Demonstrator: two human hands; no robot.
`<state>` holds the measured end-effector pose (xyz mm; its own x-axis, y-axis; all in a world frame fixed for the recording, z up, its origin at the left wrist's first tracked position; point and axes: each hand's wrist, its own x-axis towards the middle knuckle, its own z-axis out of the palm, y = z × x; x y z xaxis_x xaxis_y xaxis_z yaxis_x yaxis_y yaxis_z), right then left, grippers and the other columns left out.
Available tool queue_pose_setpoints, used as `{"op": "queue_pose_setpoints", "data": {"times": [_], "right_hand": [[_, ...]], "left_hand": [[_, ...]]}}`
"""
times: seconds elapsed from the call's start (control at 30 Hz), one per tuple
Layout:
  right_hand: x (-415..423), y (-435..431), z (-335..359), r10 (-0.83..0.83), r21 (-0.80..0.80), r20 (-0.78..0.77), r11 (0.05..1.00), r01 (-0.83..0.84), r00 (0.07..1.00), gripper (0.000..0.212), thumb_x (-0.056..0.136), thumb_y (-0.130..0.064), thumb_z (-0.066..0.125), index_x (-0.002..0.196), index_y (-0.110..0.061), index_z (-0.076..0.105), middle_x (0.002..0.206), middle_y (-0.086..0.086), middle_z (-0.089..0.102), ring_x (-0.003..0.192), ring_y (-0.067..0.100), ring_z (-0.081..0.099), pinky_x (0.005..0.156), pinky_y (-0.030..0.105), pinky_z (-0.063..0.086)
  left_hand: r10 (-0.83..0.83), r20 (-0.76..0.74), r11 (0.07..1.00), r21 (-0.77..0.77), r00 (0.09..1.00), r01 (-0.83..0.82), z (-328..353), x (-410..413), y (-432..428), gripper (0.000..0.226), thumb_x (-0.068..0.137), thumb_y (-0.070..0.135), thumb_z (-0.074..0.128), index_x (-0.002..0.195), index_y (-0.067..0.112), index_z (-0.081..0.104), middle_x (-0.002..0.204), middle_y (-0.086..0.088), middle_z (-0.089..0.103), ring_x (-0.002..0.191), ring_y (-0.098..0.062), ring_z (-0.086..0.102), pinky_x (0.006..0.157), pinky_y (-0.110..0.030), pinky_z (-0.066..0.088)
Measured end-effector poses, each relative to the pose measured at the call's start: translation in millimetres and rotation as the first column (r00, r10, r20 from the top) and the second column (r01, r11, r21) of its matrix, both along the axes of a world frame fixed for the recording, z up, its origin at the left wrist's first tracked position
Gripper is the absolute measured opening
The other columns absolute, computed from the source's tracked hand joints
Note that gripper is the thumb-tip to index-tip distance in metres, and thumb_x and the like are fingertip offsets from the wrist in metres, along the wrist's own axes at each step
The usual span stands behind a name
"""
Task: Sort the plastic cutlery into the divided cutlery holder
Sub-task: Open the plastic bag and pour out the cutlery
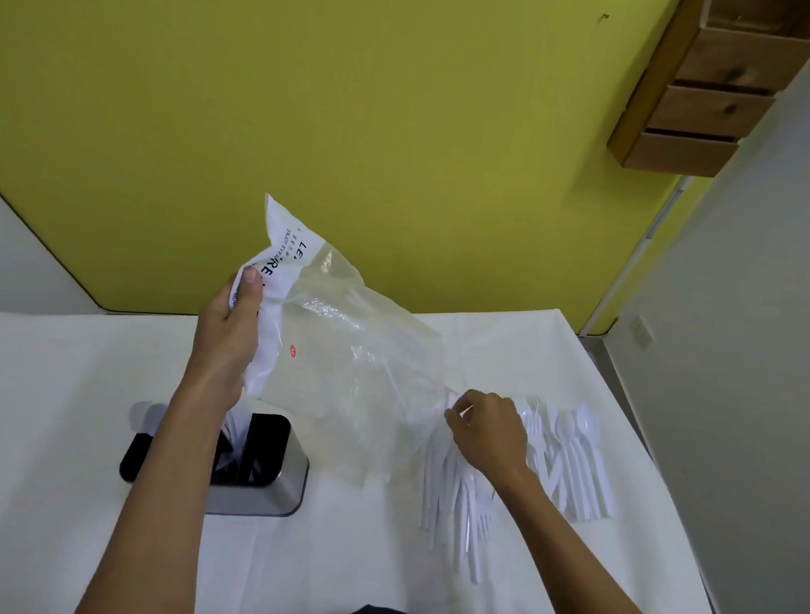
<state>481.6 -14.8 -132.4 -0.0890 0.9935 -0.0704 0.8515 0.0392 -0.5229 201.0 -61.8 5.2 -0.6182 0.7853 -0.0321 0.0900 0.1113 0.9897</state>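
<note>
While the left hand (229,328) is raised at about ten o'clock from the middle of the view, its fingers and thumb are closed round the printed white top of a clear plastic bag (351,365), which looks empty. Below that wrist, at seven o'clock, a metal cutlery holder (266,479) with dark compartments stands upright on the white table (51,402). The forearm hides part of it, and something white shows inside, though which compartment cannot be told. The bag slopes down to the right hand (485,432) at four o'clock, whose curled fingers seem to pinch its lower corner. Under and just beyond this hand lies the plastic cutlery (574,467), a loose white fan of forks and spoons flat on the table. Their long handles run roughly from twelve to six o'clock, heads pointing away from the person. The pile sits at three o'clock from the holder, well apart. The right hand is clearly nearer, so it seems best placed to pick pieces up once the bag is put aside.
</note>
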Motion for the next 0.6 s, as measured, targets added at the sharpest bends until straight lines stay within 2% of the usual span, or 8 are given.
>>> {"op": "queue_pose_setpoints", "data": {"times": [0.1, 0.2, 0.33, 0.43, 0.53, 0.6], "right_hand": [[-6, 11, 9, 0.063, -0.043, -0.147, 0.997, -0.070, 0.987, 0.024, 0.089, -0.041, 0.069, 0.103, -0.021, 0.071, 0.087, -0.001, 0.074, 0.081, 0.018, 0.068, 0.066, 0.027, 0.050], [-13, 16, 17, 0.037, -0.040, -0.279, 0.998, -0.050, 0.960, 0.047, 0.080, -0.052, 0.075, 0.117, -0.027, 0.059, 0.089, -0.002, 0.068, 0.085, 0.018, 0.063, 0.071, 0.031, 0.050], [-26, 25, 28, 0.071, -0.054, -0.435, 0.993, -0.105, 0.898, 0.069, 0.071, -0.059, 0.080, 0.129, -0.039, 0.049, 0.080, 0.000, 0.064, 0.083, 0.017, 0.063, 0.074, 0.033, 0.051], [-34, 31, 28, 0.028, -0.101, -0.513, 0.990, -0.093, 0.858, 0.057, 0.071, -0.063, 0.079, 0.119, -0.042, 0.055, 0.079, 0.007, 0.068, 0.080, 0.017, 0.066, 0.070, 0.029, 0.050], [-41, 35, 21, -0.029, -0.137, -0.615, 0.988, -0.071, 0.788, 0.055, 0.066, -0.078, 0.071, 0.105, -0.040, 0.070, 0.096, -0.001, 0.070, 0.091, 0.014, 0.067, 0.071, 0.024, 0.048], [-44, 33, 21, -0.014, -0.097, -0.645, 0.993, -0.064, 0.764, 0.051, 0.068, -0.081, 0.066, 0.099, -0.041, 0.074, 0.100, -0.008, 0.071, 0.091, 0.008, 0.066, 0.072, 0.023, 0.048]], "left_hand": [[0.031, 0.026, 0.999, 0.017, 0.999, -0.032, 9, 0, -3, 0.035, 0.102, 0.052, 0.045, 0.128, 0.036, 0.059, 0.122, 0.024, 0.060, 0.120, -0.002, 0.053, 0.104, -0.024, 0.039], [0.063, 0.037, 0.998, 0.029, 0.997, -0.064, 19, 1, -6, 0.039, 0.102, 0.052, 0.043, 0.133, 0.033, 0.058, 0.119, 0.025, 0.060, 0.118, -0.001, 0.053, 0.103, -0.023, 0.039], [0.071, 0.088, 0.997, 0.024, 0.994, -0.074, 24, -1, -8, 0.030, 0.100, 0.055, 0.043, 0.118, 0.039, 0.060, 0.109, 0.024, 0.060, 0.114, -0.006, 0.055, 0.098, -0.027, 0.043], [0.077, 0.126, 0.997, -0.008, 0.989, -0.077, 17, -6, -9, 0.028, 0.099, 0.058, 0.044, 0.116, 0.041, 0.058, 0.121, 0.012, 0.060, 0.118, -0.012, 0.054, 0.105, -0.035, 0.044], [0.098, 0.164, 0.994, -0.059, 0.982, -0.089, 9, -11, -13, 0.056, 0.085, 0.075, 0.049, 0.128, 0.039, 0.059, 0.137, 0.004, 0.059, 0.126, -0.020, 0.056, 0.108, -0.049, 0.044], [0.113, 0.201, 0.991, -0.098, 0.973, -0.095, 4, -15, -15, 0.071, 0.078, 0.081, 0.051, 0.133, 0.037, 0.058, 0.137, -0.001, 0.059, 0.125, -0.024, 0.057, 0.106, -0.051, 0.046]]}}
